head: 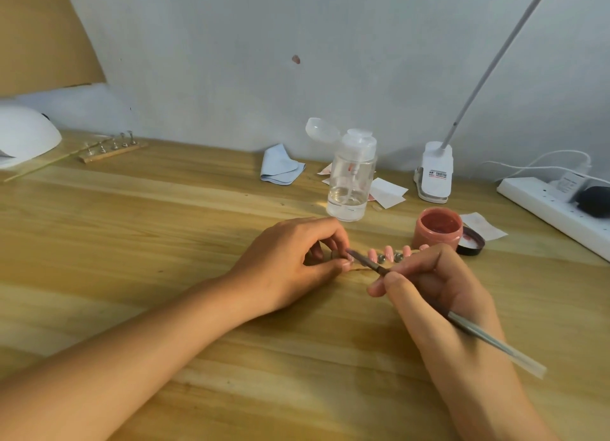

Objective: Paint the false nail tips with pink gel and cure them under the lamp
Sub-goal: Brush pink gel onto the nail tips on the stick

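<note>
A strip of false nail tips (389, 254) on metal studs lies on the wooden table, several tips showing pink. My left hand (290, 265) pinches the strip's left end, its fingers hiding the tip there. My right hand (439, 295) grips a thin grey brush (488, 336), whose bristle end touches the tip at my left fingertips. An open pot of pink gel (437, 231) stands just behind the strip, its black lid (470, 244) beside it. The white curing lamp (23, 136) sits at the far left edge.
A clear pump bottle (351, 176) with its cap flipped open stands behind my hands. A second nail holder strip (112, 148) lies near the lamp. A blue cloth (280, 166), paper wipes (388, 193), a desk lamp clamp (434, 173) and a white power strip (554, 209) line the back.
</note>
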